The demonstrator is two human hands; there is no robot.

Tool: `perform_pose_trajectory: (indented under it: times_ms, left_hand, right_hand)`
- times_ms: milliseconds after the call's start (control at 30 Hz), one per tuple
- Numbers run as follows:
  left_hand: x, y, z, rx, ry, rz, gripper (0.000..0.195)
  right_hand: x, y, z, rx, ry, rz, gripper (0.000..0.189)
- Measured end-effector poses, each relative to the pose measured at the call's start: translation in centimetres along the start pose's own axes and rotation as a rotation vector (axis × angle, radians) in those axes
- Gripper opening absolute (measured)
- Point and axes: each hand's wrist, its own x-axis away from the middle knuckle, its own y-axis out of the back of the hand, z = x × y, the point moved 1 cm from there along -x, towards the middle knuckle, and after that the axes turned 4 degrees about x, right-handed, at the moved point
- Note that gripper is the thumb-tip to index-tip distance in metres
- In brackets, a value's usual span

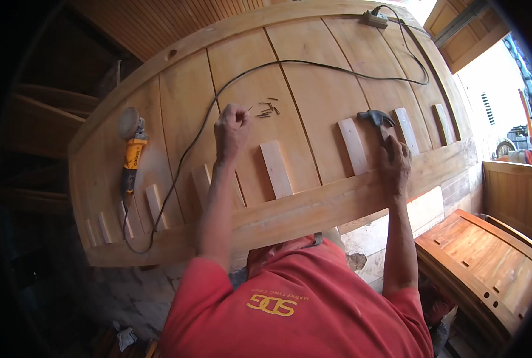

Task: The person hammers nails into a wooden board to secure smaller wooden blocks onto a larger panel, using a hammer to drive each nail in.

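Observation:
My left hand point(234, 127) is raised over the large panelled wooden door point(257, 219), its fingers pinched on a small nail point(250, 108). Just right of it lies a loose cluster of nails point(266, 109). My right hand point(398, 163) grips the handle of a claw hammer point(375, 117), whose head rests on or hovers just over the door between two wood blocks; which, I cannot tell. Several pale wood blocks stand in a row along the near side, among them one point(276, 170) between my hands, one point(353, 147) left of the hammer and one point(406, 131) right of it.
A yellow and black angle grinder point(134, 154) lies at the left. Its black cord point(293, 61) loops across the door towards a power socket point(376, 19) at the far edge. A varnished wooden panel point(485, 259) stands lower right. More woodwork surrounds the far side.

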Motion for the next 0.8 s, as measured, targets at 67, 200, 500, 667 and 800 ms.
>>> perform_pose_trajectory:
  times_ms: [67, 200, 500, 667, 800]
  left_hand:
    - [2.8, 0.7, -0.8, 0.161, 0.227, -0.047, 0.008]
    - [7.6, 0.7, -1.6, 0.61, 0.435, -0.173, 0.015]
    - [13.4, 0.5, -2.7, 0.781, 0.45, -0.131, 0.016]
    - [12.2, -1.2, -2.4, 0.663, 0.393, -0.155, 0.013]
    - [11.5, -2.1, -2.1, 0.351, 0.204, -0.14, 0.008]
  right_hand:
    - [-0.1, 0.0, 0.0, -0.024, -0.002, 0.002, 0.042]
    - [-0.3, 0.2, 0.5, -0.033, -0.008, -0.018, 0.041]
    - [-2.0, 0.1, 0.4, 0.002, -0.111, 0.179, 0.035]
    - [-6.0, 0.0, 0.8, 0.002, -0.268, 0.401, 0.023]
    - [-6.8, 2.0, 2.4, -0.658, -0.53, 0.692, 0.022]
